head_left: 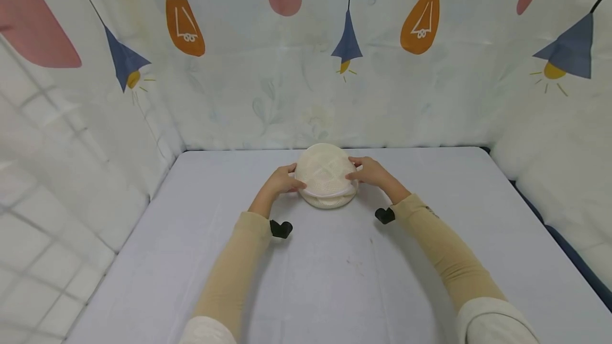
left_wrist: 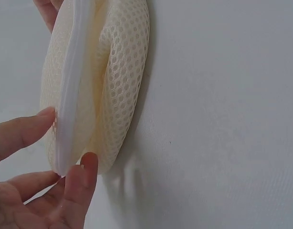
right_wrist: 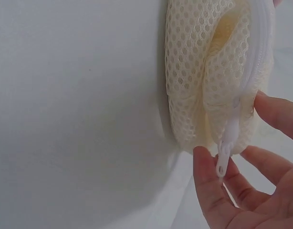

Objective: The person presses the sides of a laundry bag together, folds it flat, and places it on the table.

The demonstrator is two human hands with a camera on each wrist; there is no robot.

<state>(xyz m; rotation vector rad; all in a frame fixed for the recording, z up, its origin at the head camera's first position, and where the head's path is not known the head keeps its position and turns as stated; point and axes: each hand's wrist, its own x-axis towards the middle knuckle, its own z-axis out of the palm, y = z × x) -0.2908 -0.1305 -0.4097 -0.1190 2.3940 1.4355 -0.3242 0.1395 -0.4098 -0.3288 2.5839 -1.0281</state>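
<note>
One round cream mesh bag (head_left: 326, 171), two hands on it

Bag count: one, at the middle of the far side of the white table (head_left: 330, 285). My left hand (head_left: 282, 179) grasps its left edge, my right hand (head_left: 370, 171) its right, thumb and fingers on each. One white zip (left_wrist: 72, 90) follows the rim; one white pull (right_wrist: 224, 160) hangs by my right fingers, contact unclear. Two beige sleeves (head_left: 236, 269), one black heart-shaped piece (head_left: 281, 229) beside each cuff.

Right hand (right_wrist: 261, 205) pinches the edge of the cream mesh zip bag (right_wrist: 187, 52), thumb one side, fingers the other! White zipper (right_wrist: 256, 47) curves along it, pull tab (right_wrist: 223, 160) right at the fingers, mesh folding inward, pale surface (right_wrist: 79, 95) alongside.
</note>
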